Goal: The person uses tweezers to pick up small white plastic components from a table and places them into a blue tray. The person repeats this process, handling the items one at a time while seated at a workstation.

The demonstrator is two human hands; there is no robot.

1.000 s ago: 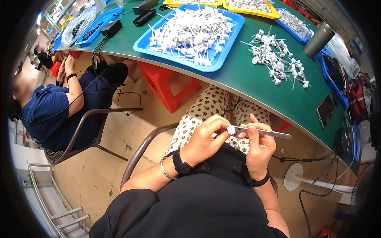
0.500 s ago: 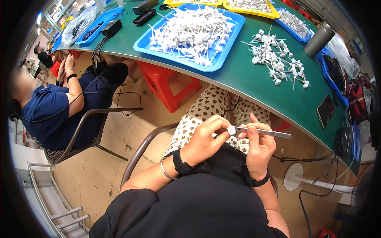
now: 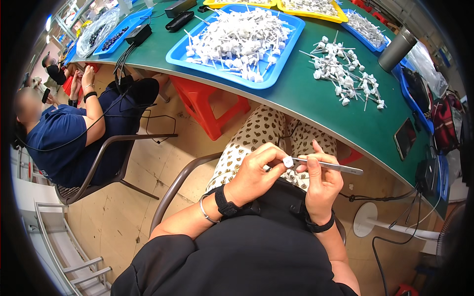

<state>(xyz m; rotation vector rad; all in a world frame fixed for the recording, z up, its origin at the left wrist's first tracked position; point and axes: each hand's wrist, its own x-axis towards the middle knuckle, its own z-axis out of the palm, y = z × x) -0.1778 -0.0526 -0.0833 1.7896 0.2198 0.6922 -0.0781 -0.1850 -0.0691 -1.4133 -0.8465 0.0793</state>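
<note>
White piece: pinched by left hand, off worktop's near edge.
Metal tool: grasped by right hand, axis crosswise, tip at piece's right side.

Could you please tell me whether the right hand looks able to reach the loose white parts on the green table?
Probably yes: the near side of the loose white parts looks unobstructed, though the right hand is occupied by a slim metal tool.
</note>
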